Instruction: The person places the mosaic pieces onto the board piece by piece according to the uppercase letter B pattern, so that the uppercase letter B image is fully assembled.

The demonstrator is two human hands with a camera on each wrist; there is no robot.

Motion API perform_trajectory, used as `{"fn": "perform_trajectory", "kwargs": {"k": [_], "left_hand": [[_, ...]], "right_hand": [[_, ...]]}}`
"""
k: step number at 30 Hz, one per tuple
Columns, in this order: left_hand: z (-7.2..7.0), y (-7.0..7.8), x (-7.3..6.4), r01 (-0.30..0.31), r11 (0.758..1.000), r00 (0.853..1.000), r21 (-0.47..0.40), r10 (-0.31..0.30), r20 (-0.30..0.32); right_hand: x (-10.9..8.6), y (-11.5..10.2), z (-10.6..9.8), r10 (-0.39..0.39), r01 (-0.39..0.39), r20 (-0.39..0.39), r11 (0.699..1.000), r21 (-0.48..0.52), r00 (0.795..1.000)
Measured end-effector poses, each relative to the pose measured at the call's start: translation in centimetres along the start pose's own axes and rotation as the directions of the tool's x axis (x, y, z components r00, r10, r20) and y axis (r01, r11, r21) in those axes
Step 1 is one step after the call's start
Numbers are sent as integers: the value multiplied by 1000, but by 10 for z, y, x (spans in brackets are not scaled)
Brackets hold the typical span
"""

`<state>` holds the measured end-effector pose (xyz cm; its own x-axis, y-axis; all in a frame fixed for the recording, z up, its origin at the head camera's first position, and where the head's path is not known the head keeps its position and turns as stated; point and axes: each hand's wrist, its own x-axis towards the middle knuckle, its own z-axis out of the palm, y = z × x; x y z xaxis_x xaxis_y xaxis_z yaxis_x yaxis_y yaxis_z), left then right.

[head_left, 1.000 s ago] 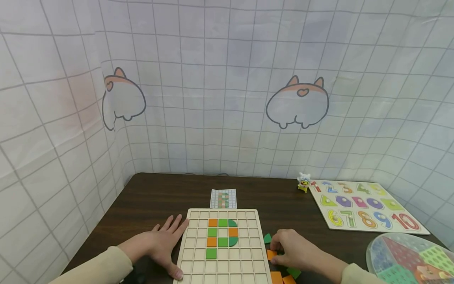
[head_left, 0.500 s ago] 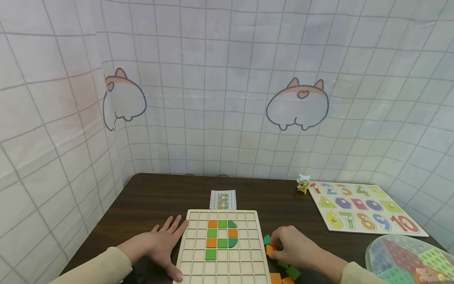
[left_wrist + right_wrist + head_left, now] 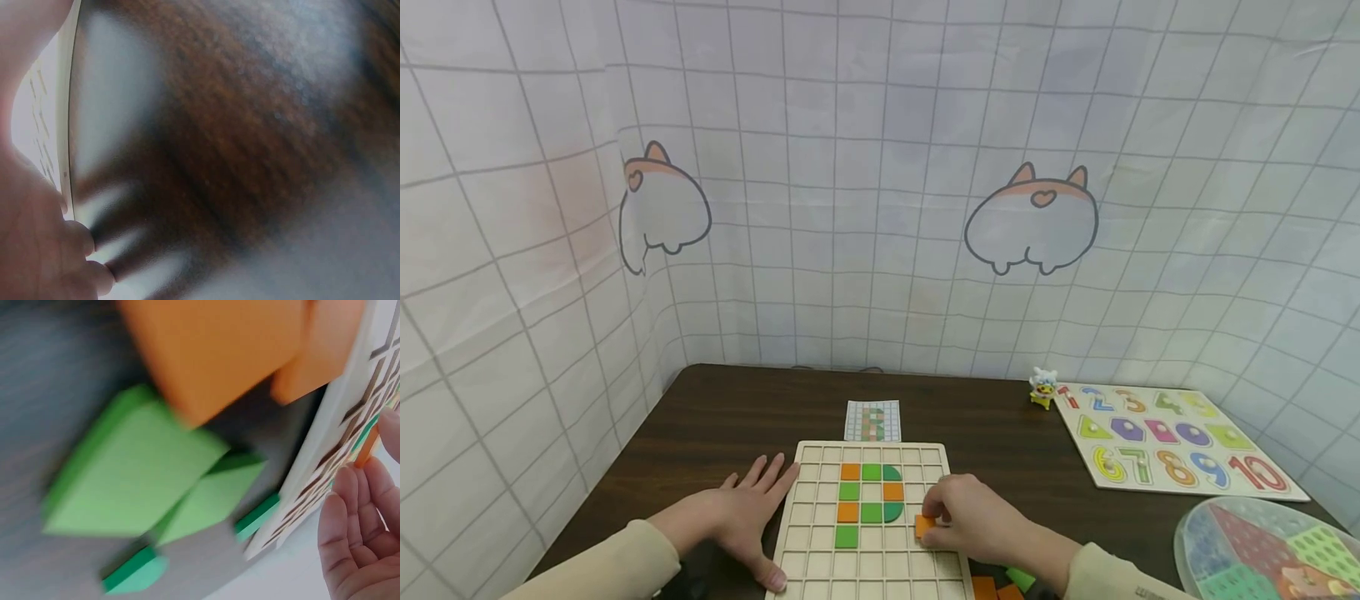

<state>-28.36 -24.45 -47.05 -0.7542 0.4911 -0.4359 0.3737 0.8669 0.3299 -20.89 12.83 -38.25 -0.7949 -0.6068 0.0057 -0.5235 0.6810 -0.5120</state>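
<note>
A pale wooden grid board (image 3: 811,540) lies in the middle of the table. Orange and green square tiles (image 3: 847,537) and two dark green rounded pieces (image 3: 892,512) sit in its cells. My left hand (image 3: 747,518) rests along the board's left edge, fingers spread and thumb at its lower corner. Between thumb and fingers, my right hand (image 3: 981,517) pinches an orange square tile (image 3: 924,527) above the right part of the board. The right wrist view shows that tile (image 3: 369,445) edge-on. Whether it touches the board I cannot tell.
Behind the board lies a printed pattern card (image 3: 872,421). Loose orange tiles (image 3: 219,350), green tiles (image 3: 137,469) and dark green pieces (image 3: 134,572) lie right of the board. Farther right are a number puzzle (image 3: 1172,437), a small figurine (image 3: 1042,387) and a round game board (image 3: 1262,550).
My right hand has picked the orange tile up from the loose pieces beside the board and carried it left over the grid. My left hand has stayed in place.
</note>
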Motion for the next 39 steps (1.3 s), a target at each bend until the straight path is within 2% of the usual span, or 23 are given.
{"fn": "perform_trajectory", "kwargs": {"k": [8, 16, 27, 39], "left_hand": [[0, -1, 1, -3, 1000, 1000, 11, 3, 0], [1, -2, 1, -3, 1000, 1000, 7, 2, 3], [-1, 2, -3, 2, 1000, 1000, 3, -2, 1], [-2, 5, -4, 2, 1000, 1000, 15, -2, 0]], "right_hand": [[19, -27, 17, -55, 57, 25, 992, -112, 998], [31, -43, 29, -64, 61, -4, 971, -229, 998], [37, -49, 33, -20, 16, -14, 972, -234, 1000], [38, -51, 34, -77, 75, 3, 961, -265, 997]]}}
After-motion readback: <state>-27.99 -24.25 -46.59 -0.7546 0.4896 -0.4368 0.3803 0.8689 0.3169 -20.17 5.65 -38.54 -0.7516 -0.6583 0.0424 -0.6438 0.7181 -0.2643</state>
